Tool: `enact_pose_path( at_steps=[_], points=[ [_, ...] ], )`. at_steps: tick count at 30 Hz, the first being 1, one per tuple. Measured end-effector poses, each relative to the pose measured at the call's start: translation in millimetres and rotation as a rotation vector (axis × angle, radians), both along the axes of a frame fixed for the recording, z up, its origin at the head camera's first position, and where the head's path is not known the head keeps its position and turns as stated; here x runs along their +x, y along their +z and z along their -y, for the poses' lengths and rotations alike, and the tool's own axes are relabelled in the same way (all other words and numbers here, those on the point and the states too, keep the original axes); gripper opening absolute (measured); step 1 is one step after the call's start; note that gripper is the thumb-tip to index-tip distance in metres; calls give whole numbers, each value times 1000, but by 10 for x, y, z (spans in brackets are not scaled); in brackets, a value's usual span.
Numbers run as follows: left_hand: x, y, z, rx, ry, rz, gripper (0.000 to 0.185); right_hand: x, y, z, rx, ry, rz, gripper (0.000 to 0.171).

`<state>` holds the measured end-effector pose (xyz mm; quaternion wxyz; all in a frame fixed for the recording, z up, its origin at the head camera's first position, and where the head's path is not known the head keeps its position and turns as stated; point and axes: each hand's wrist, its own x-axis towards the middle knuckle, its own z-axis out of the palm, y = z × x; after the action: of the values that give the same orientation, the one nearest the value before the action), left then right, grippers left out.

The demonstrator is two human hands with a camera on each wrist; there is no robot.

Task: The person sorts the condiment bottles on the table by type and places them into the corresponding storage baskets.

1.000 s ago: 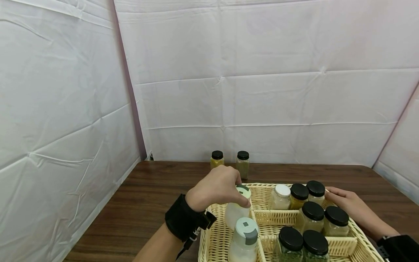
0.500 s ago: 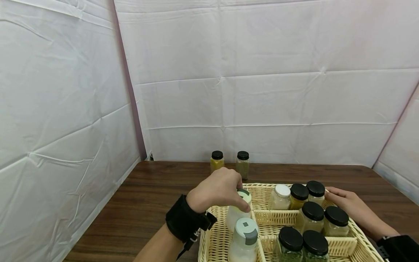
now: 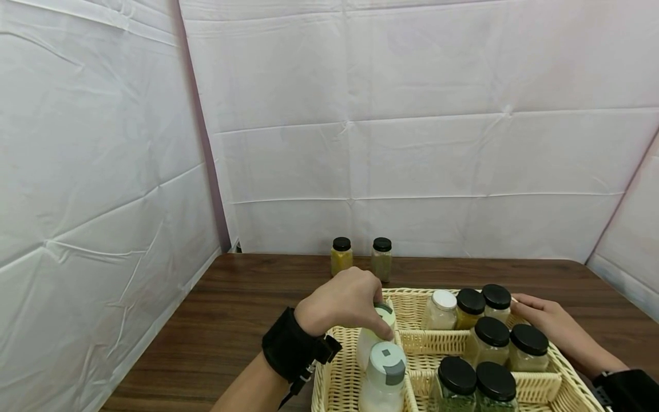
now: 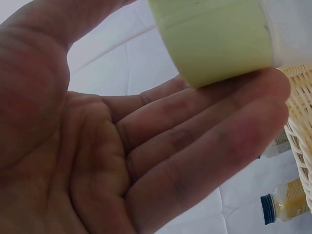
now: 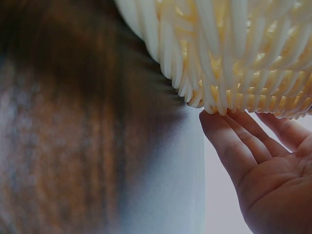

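- The counter [image 3: 247, 309] is dark wood grain, with white sheeting behind it and on both sides.
- The wicker basket [image 3: 340, 366] sits on the counter in front of you, split into compartments by woven walls.
- Your left hand [image 3: 344, 302] is over the basket's far left compartment, its fingers [image 4: 209, 141] curled round the pale green cap of a white bottle [image 3: 374, 335], which stands upright in that compartment.
- Your right hand [image 3: 548, 320] lies at the basket's far right edge, fingers [image 5: 234, 146] straight and touching the outer weave, holding nothing.
- A second white bottle [image 3: 383, 377] with a grey-green cap stands just nearer to you than the first.
- Black-lidded jars [image 3: 491, 340] fill the right-hand compartments; one white-lidded jar [image 3: 441, 309] stands in the far row among them.
- Two small jars [image 3: 362, 257] with black lids stand on the counter beyond the basket, near the back sheeting.
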<state>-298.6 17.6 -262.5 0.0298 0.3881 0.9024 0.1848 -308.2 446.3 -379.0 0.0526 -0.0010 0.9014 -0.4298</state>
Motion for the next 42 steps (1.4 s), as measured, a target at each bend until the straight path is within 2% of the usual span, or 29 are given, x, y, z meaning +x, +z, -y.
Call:
enact_pose_path(
  at_steps=[7, 16, 24, 42],
  points=[
    [3, -13, -4, 9, -20, 17, 56, -5, 9, 9, 12, -5, 5, 84],
    [-9, -32, -2, 9, -38, 22, 62, -2, 3, 7, 3, 0, -3, 83],
    [-26, -45, -9, -2, -26, 15, 64, 11, 5, 7, -10, 8, -5, 81],
    [-21, -26, 3, 10, -21, 50, 63, 2, 9, -1, -3, 5, 10, 84]
  ],
)
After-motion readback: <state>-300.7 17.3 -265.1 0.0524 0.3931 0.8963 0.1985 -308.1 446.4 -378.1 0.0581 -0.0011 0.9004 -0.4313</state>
